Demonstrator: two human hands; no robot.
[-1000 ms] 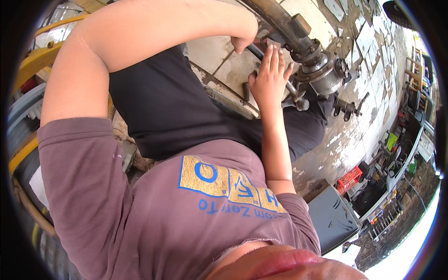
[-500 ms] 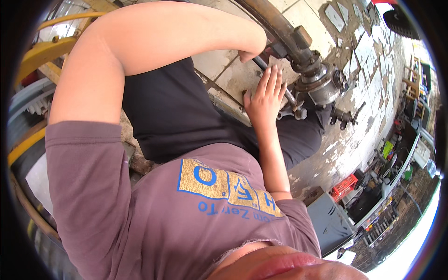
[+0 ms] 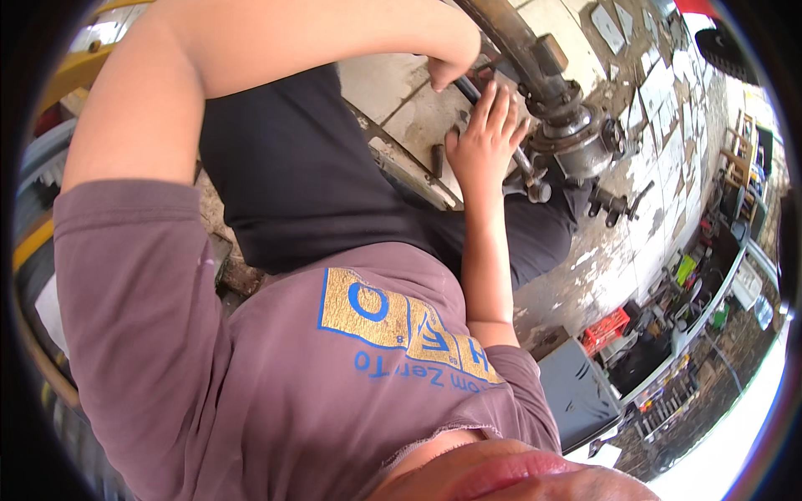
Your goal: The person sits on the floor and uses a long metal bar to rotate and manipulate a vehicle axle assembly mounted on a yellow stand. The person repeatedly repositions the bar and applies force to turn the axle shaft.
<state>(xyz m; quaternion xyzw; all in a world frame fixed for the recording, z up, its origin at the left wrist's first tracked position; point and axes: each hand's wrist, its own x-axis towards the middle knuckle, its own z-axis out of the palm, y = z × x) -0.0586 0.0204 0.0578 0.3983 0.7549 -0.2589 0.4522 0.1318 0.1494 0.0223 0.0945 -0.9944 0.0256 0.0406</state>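
Note:
My left arm reaches across the top of the view. My left hand [image 3: 455, 60] is curled at the upper end of a dark metal rod [image 3: 525, 163], most of its fingers hidden behind the wrist. My right hand [image 3: 484, 138] lies back up over the same rod, fingers stretched and thumb apart. A ball-like joint [image 3: 540, 193] ends the rod near my knee. Just right of my hands stands a greasy axle tube [image 3: 505, 37] with a round flanged housing [image 3: 578, 146]. A short dark cylinder [image 3: 438, 160] is on the tiles by my right thumb.
My legs in black trousers [image 3: 292, 167] spread around the work. A small metal bracket part [image 3: 614, 203] lies right of the housing. Broken tiles [image 3: 660, 92] cover the far floor. A red crate [image 3: 606, 331], a grey box [image 3: 576, 392] and clutter line the right; yellow metal framing [image 3: 71, 75] stands left.
My right hand has shifted slightly up along the rod and its fingers have spread. The cylinder by its thumb shows more fully. My left arm sits a little higher in the view.

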